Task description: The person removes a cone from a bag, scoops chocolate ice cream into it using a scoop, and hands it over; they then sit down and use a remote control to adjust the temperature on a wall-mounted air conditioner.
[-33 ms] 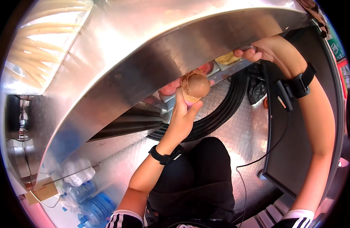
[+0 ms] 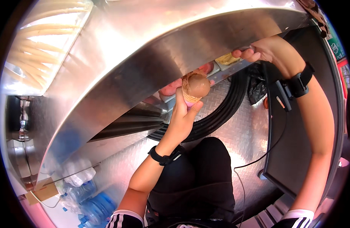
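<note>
A waffle cone (image 2: 190, 98) with a pink wrap and a round brown scoop of ice cream (image 2: 198, 84) is gripped in my left hand (image 2: 182, 116). It is held just in front of tubs of pink ice cream (image 2: 169, 89). At upper right, my right hand (image 2: 260, 53), fingers curled, holds a grey metal handle (image 2: 248, 48) beside a tub of yellow ice cream (image 2: 226, 59); the far end of that handle is hidden beneath the steel overhang (image 2: 144, 53).
Pale stick-like items fill a clear container (image 2: 42, 41) at upper left. Black hose coils (image 2: 220, 121) lie on the tread-plate floor (image 2: 247, 140). A dark panel (image 2: 285, 159) and cable stand right. Large blue plastic bottles (image 2: 97, 205), plastic bags and cardboard (image 2: 42, 195) lie lower left.
</note>
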{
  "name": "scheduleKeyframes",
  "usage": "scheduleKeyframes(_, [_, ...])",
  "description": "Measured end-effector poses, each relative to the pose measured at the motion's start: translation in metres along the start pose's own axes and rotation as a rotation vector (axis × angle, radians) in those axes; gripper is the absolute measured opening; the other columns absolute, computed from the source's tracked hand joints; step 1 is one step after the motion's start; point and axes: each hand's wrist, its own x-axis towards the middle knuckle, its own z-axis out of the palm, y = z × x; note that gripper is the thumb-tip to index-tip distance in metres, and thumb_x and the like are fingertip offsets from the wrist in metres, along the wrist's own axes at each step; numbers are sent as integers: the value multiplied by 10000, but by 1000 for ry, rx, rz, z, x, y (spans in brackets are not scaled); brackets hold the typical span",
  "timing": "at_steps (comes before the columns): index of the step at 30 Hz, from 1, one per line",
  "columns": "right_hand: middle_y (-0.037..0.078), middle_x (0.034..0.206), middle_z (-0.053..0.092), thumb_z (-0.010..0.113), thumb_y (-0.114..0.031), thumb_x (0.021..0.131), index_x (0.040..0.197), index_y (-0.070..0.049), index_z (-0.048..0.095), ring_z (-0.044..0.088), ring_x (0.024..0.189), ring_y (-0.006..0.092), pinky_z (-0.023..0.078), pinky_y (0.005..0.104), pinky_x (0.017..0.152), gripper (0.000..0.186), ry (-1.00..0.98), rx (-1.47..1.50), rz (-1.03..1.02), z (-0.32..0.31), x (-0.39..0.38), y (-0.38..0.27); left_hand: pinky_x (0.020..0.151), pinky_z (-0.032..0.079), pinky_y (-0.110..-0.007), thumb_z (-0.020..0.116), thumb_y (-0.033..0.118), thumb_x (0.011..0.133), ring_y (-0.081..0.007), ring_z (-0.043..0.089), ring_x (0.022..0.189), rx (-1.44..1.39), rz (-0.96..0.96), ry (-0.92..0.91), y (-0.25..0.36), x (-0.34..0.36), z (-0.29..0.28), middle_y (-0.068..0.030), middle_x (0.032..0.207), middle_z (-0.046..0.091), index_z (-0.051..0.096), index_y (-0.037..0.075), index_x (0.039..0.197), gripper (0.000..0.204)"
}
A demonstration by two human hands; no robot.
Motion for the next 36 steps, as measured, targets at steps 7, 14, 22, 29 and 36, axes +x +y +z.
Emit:
scheduleKeyframes(7, [97, 645, 499, 403, -209, 996, 1008, 12, 467, 323, 352, 38, 213, 187, 261, 230, -192, 578, 39, 2, 21, 33, 868, 474, -331, 546, 263, 957, -200, 613, 974, -165, -108, -63, 21, 0, -11, -143, 1164, 574, 299, 7, 1302, 495])
scheduleKeyframes(14, [99, 635, 505, 403, -208, 1002, 1043, -48, 474, 327, 344, 46, 221, 179, 271, 179, -172, 756, -117, 4, 2, 55, 705, 522, -297, 550, 250, 954, -170, 643, 847, -150, -146, -31, 17, 7, -13, -132, 1057, 608, 297, 3, 1301, 496])
scheduleKeyframes(22, [96, 600, 509, 429, -210, 992, 1105, -58, 484, 321, 331, 49, 228, 179, 286, 197, -177, 614, -291, 13, -24, 64, 590, 504, -246, 478, 288, 987, -171, 649, 687, -66, -81, 11, 16, 21, 2, -130, 984, 593, 284, 14, 1293, 454])
scheduleKeyframes(29, [70, 577, 510, 467, -203, 971, 1079, -41, 546, 349, 348, 42, 233, 178, 310, 209, -121, 390, -381, 20, -43, 66, 563, 500, -238, 472, 300, 989, -163, 643, 659, -97, -79, 37, 12, 27, 9, -115, 949, 589, 280, 29, 1293, 450])
scheduleKeyframes(36, [41, 654, 597, 587, -131, 909, 1022, -18, 607, 465, 477, 53, 335, 195, 451, 161, 263, -105, -632, 39, -57, 68, 532, 477, -228, 531, 296, 964, -133, 613, 633, -141, -68, 27, 4, 25, 12, -117, 978, 621, 250, 20, 1275, 503])
